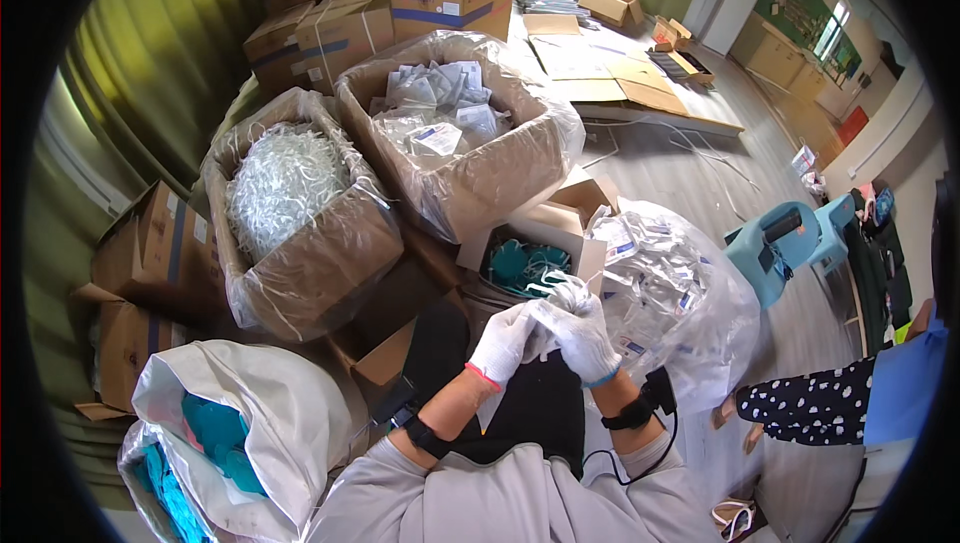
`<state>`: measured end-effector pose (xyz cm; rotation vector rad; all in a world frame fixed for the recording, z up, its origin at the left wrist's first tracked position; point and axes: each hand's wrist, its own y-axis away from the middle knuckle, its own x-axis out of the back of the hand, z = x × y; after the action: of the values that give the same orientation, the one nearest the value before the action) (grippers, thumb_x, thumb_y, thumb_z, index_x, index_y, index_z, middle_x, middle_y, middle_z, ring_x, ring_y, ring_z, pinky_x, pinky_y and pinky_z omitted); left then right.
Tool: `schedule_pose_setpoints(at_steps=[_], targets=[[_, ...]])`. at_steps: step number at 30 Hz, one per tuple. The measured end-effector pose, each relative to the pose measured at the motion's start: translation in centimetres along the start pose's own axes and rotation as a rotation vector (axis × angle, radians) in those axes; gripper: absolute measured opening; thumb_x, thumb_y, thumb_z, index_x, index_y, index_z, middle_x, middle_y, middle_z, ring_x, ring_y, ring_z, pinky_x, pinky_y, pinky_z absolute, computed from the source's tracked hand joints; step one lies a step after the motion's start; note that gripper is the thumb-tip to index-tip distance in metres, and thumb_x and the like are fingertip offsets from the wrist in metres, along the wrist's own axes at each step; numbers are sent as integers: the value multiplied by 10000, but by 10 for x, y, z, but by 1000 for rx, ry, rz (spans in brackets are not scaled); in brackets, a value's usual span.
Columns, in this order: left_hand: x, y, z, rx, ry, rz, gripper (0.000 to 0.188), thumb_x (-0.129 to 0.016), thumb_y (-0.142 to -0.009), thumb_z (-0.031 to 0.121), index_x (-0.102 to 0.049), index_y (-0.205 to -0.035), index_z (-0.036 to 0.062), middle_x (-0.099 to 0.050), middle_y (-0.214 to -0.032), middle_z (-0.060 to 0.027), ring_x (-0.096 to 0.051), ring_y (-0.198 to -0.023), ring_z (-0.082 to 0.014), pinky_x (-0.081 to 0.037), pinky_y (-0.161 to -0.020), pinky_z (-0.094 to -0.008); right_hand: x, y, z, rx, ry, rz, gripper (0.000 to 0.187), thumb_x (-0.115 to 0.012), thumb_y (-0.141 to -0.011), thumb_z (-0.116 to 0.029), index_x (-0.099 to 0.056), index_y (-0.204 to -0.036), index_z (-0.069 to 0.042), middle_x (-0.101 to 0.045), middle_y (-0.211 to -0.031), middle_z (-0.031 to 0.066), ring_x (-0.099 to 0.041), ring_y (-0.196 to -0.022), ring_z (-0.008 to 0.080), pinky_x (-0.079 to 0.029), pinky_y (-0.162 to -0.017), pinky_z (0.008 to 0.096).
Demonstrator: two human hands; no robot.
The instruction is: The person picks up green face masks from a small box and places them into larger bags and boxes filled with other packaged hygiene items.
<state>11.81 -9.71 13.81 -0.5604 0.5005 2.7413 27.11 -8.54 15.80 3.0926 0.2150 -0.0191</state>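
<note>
A: Item one, the hands?

B: Left hand [503, 341] and right hand [585, 338], both in white gloves, meet over the lap. Both are closed on a small clear packet [562, 295], which sticks up between the fingertips just above the knuckles. What is inside it is too small to tell.

A: Stock finished?

B: A clear plastic sack [665, 293] at the person's right, touching the right forearm, heaped with sealed white packets. Judged as the finished lot: well filled, though its far side is hidden.

A: Stock waiting?

B: Small open carton [532, 255] just beyond the hands, with teal pieces [520, 265] in its bottom. White sack [250, 413] at lower left, more teal pieces showing at its mouth. Lined box [300, 243] at left, full of white looped cords [283, 183]. Lined box [470, 168] behind it, piled with flat clear pouches [440, 103].

A: Balance?

B: By my reckoning, middle of the run: one packet in hand, many done, and every supply container with plenty left in it.

A: Other?

B: Stacked cartons [330, 23] along the back; a blue stool [775, 248] at right.
</note>
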Motion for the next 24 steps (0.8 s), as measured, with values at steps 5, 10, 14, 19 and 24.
schedule_pose_setpoints(at_steps=[5, 10, 14, 19, 24], targets=[[-8, -4, -14, 204, 285, 77, 304, -516, -1031, 307, -528, -776, 142, -466, -648, 49, -400, -502, -41, -291, -446, -184, -5, -11, 5, 439, 570, 290, 250, -732, -865, -146, -580, -704, -31, -606, -658, 84, -572, -522, 184, -464, -504, 337], [-23, -1, -27, 343, 397, 110, 262, -489, -1029, 289, -507, -807, 151, -434, -611, 41, -365, -471, -68, -267, -440, -223, 21, -24, 18, 761, 955, 260, 252, -739, -804, -138, -561, -636, -78, -549, -605, 84, -578, -512, 283, -460, -479, 383], [-29, 1, -26, 407, 392, 159, 285, -467, -1036, 304, -465, -787, 167, -383, -577, 51, -319, -452, -74, -247, -448, -243, 30, -32, 37, 891, 1043, 241, 187, -712, -796, -109, -573, -672, -108, -524, -605, 64, -561, -514, 261, -451, -480, 387], [-26, 7, -20, 438, 491, 180, 316, -468, -1016, 288, -437, -724, 172, -352, -555, 59, -305, -449, -69, -234, -445, -246, 22, -42, 40, 918, 1089, 256, 180, -714, -779, -106, -565, -678, -116, -507, -605, 54, -561, -527, 254, -447, -476, 386], [-45, 52, -8, 473, 331, 46, 266, -483, -946, 160, -432, -686, 138, -378, -594, 21, -351, -482, -95, -229, -424, -252, 105, -53, 85, 639, 1154, 386, 98, -664, -762, -131, -639, -819, -55, -628, -770, 120, -633, -657, 293, -507, -584, 375]])
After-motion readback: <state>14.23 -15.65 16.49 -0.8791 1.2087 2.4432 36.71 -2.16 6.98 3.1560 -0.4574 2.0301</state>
